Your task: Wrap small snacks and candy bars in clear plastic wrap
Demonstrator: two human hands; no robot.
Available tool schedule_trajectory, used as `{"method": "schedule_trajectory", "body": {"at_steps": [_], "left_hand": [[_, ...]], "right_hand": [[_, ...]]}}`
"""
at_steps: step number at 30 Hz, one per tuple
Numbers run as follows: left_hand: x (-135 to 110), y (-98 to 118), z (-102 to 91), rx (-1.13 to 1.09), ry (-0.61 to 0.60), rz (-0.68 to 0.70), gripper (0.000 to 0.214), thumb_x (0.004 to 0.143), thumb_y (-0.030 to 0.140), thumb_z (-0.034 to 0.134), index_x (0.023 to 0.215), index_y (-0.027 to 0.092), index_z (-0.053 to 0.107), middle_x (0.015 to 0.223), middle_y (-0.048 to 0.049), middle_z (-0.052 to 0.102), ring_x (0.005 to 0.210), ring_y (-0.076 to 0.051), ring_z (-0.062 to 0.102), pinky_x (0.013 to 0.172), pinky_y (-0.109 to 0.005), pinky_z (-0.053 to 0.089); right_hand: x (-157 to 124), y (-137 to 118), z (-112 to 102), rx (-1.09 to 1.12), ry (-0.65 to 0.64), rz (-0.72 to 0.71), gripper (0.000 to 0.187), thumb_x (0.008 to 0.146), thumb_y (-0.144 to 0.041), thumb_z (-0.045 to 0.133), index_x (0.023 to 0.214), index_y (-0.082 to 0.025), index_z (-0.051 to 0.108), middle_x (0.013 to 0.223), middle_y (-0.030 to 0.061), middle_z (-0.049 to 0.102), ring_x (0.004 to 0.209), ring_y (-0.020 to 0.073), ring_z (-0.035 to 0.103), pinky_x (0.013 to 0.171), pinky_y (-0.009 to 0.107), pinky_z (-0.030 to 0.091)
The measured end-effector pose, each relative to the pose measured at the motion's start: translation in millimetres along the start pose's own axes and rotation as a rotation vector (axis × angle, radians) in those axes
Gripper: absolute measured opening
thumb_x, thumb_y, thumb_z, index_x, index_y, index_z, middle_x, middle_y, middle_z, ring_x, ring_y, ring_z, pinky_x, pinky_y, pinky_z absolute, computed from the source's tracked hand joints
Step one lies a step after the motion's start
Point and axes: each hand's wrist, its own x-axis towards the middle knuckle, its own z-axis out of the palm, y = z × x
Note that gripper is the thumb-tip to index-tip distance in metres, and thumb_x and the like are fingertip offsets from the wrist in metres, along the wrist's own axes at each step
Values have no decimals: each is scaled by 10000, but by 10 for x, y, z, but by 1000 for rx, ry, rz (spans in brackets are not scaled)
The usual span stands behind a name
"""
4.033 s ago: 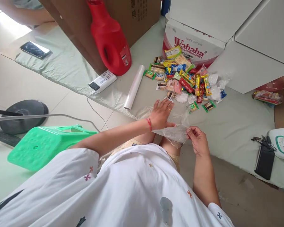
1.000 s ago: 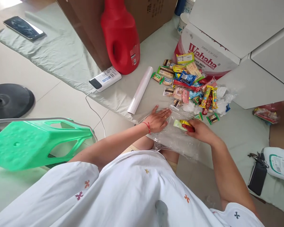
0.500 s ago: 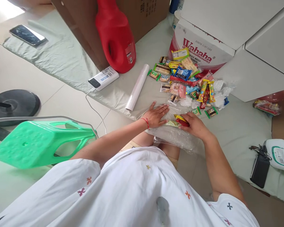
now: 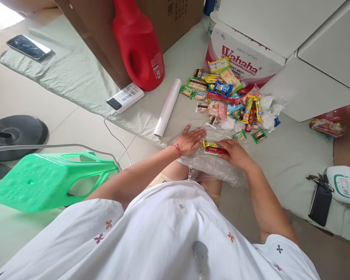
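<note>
A yellow packet (image 4: 212, 144) with colourful print and a shiny red packet (image 4: 214, 150), 2 slim wrapped snacks, lie lengthwise side by side on clear plastic film (image 4: 218, 167). The film is thin, wrinkled and glossy, spread at the near edge of the pale green cloth (image 4: 297, 167) and hanging over it towards the person's lap.

The right hand (image 4: 235, 153) is narrow, thumb and fingers around the packets' right ends, hiding them. The left hand (image 4: 189, 142) lies flat and wide, palm down on the film's left part, holding nothing between its fingers.

Just beyond the film, a heap of wrapped snacks (image 4: 223, 89) crowds the space before the Wahaha box (image 4: 242, 58), 1 green-ended biscuit packet (image 4: 240, 135) lying close to the film's far edge. A white roll (image 4: 167, 107) lies left of the heap, near a red jug (image 4: 140, 50) and a power bank (image 4: 126, 98). A green stool (image 4: 43, 181) lies tipped at the person's left.
</note>
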Motion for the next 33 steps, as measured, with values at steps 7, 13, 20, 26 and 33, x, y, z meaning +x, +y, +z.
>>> {"method": "schedule_trajectory", "body": {"at_steps": [7,13,20,26,33], "left_hand": [[20,63,3,42,10,4,590,1080,499,297,1562,213,481,1676,-104,388,1565,-260,364,1307,-598,-52],[19,58,-9,27,4,-7,590,1097,461,229,1588,212,441,1677,-100,389,1570,-244,355,1309,-589,-50],[8,61,-15,21,4,1,627,1086,520,245,1610,211,397,1682,-108,380,1572,-252,351,1309,-573,-61],[-27,30,-36,16,34,41,699,1036,609,359,1597,197,422,1672,-137,396,1568,-301,350,1310,-601,11],[-122,0,-25,-15,201,73,650,950,626,515,1429,191,574,1647,-172,420,1585,-342,284,1308,-574,176]], "right_hand": [[-23,-20,91,64,161,-37,265,935,-314,669,1183,-259,744,1223,117,654,1147,325,537,1021,520,463],[103,-63,54,83,186,-60,236,941,-399,678,1115,-281,786,1207,101,665,1188,323,484,1054,503,437],[390,131,-69,9,292,170,387,931,-370,616,1270,-213,719,1231,133,677,1136,350,521,1026,526,445],[662,236,-118,-126,165,220,263,924,-219,577,1096,-201,776,1134,118,727,1077,335,535,954,450,469],[413,127,-230,-17,298,96,257,1004,-289,528,1034,-252,782,1014,73,747,960,284,561,889,423,484]]}}
